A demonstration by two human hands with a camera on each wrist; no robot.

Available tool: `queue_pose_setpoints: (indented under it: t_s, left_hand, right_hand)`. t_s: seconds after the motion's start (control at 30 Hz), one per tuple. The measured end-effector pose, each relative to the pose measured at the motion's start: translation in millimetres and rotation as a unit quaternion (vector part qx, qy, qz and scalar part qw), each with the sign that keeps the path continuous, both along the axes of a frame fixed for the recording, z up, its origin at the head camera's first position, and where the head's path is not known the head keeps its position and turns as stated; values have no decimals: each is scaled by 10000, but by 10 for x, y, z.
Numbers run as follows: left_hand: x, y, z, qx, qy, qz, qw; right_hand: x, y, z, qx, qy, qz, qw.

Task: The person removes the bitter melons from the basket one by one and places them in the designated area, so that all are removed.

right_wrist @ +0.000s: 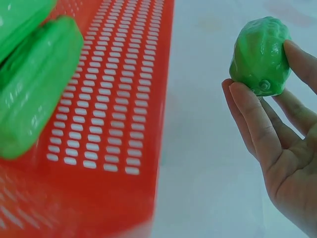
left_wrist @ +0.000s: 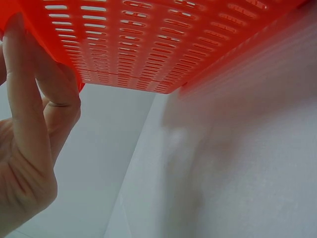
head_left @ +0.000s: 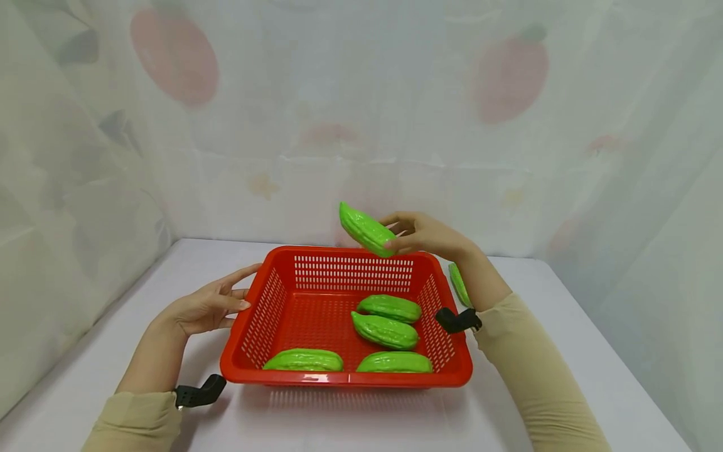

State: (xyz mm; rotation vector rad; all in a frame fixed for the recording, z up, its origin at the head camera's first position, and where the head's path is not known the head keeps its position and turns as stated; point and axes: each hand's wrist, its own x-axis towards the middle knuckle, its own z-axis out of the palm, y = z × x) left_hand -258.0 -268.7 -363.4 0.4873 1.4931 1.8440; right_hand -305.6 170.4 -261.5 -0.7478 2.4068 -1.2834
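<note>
Near the far rim of the red basket (head_left: 350, 378), and held up off it, a ridged green gourd (head_left: 366, 230) hung at a slant with its pointed end raised; the right grip (head_left: 429, 235) was clamped on its other end, thumb opposite fingers. At the basket's left rim, the left grip (head_left: 209, 306) had its fingertips against the edge, though whether they clasped it or merely steadied it I could not tell. Inside the basket, a farther gourd (head_left: 390, 308) and a middle gourd (head_left: 386, 333) lay together toward the right wall, while a near-left gourd (head_left: 303, 360) and a near-right gourd (head_left: 394, 362) lay along the near wall. Outside the basket's right wall, an outlying gourd (head_left: 459, 285) lay on the counter (head_left: 599, 383). I judged the step in hand to be carrying one gourd while the basket was steadied; the next move seemed to call for a firm pinch and a path clear of the rim. Only the right wrist view showed the small nub on the gripped end and the gap separating it from the basket's wall; only the left wrist view gave the outer face of the left wall, close up.
</note>
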Motion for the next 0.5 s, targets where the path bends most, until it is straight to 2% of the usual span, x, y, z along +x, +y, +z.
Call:
queue_pose_setpoints:
  t_s: [0.5]
  left_hand:
    - [26, -31, 11, -87, 45, 31, 9999]
  right_hand:
    - [24, 382, 12, -57, 7, -596, 9982]
